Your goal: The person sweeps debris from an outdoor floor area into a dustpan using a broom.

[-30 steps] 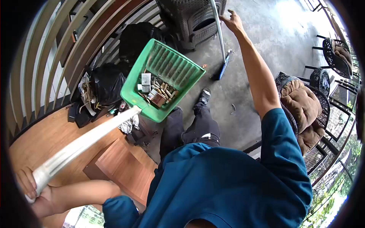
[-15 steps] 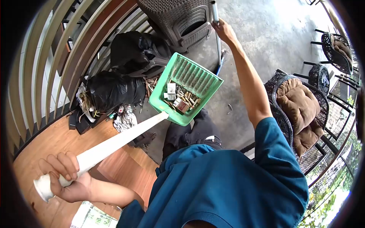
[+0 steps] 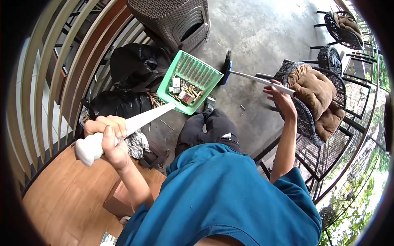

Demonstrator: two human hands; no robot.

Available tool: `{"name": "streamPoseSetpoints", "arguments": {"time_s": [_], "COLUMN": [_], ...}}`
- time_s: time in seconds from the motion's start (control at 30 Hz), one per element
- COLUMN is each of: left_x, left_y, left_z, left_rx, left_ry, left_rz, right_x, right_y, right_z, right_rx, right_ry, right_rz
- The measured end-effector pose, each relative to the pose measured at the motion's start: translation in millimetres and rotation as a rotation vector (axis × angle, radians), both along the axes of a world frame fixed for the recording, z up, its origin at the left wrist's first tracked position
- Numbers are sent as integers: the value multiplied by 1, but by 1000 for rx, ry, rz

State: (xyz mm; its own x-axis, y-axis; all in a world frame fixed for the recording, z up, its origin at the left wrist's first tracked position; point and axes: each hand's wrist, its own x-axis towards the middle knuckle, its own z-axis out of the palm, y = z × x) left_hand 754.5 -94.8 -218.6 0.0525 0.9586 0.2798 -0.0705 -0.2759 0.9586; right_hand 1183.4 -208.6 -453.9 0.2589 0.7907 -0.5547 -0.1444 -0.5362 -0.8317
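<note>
My left hand [image 3: 108, 137] is wrapped round the upper end of a white handle [image 3: 150, 119]. At the handle's far end is a green dustpan [image 3: 166, 84] holding cigarette butts [image 3: 193, 91], a white pack [image 3: 176, 85] and a reddish pack [image 3: 186, 97]. On the right, my right hand [image 3: 280, 96] is closed on the grey stick of a broom [image 3: 250, 77], some fingers partly spread. The broom's dark head with a blue part [image 3: 225, 69] rests on the floor just right of the dustpan.
Stacked brown woven plastic chairs [image 3: 184, 20] stand at the top. Black bags [image 3: 137, 65] lie by the slatted partition [image 3: 37, 82]. Wicker chairs with brown cushions [image 3: 318, 90] are at the right. A small curved scrap [image 3: 242, 108] lies on the concrete floor [image 3: 246, 37].
The broom has swung from upright to slanting, its head now beside the dustpan. My right hand has come down and right. My left hand and the handle's end have moved up and right.
</note>
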Motion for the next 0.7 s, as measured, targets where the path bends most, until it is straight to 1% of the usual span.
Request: {"name": "streamPoseSetpoints", "arguments": {"time_s": [0.07,0.1,0.2,0.23,0.3,0.33,0.37,0.47,0.5,0.57,0.6,0.63,0.7], "left_x": [3,6,22,16,21,22,29,42,46,61,68,75,92], "left_y": [5,7,7,12,15,14,12,14,16,14,14,16,14], "left_z": [-11,-16,-35,-39,-50,-55,-62,-78,-81,-89,-93,-97,-101], "left_rx": [-23,-29,-47,-58,-56,-59,-58,-44,-49,-23,-8,-5,3], "left_ry": [3,0,137,134,158,167,168,287,284,346,376,371,384], "left_rz": [-46,-55,-75,-78,-99,-108,-107,-148,-152,-178,-190,-190,-196], "right_x": [-19,-19,-14,-21,-18,-15,-15,-25,-18,7,14,23,38], "right_y": [-26,-37,-65,-70,-84,-92,-91,-85,-89,-113,-115,-113,-116], "right_z": [19,22,-1,-5,-25,-29,-21,2,0,-31,-34,-33,-28], "right_rx": [101,97,-184,-193,-359,-447,-446,-515,-519,-628,-680,-677,-679], "right_ry": [322,319,788,784,817,829,830,541,539,582,603,599,470], "right_rz": [-106,-116,-368,-374,-369,-367,-366,-131,-136,-114,-101,-103,9]}}
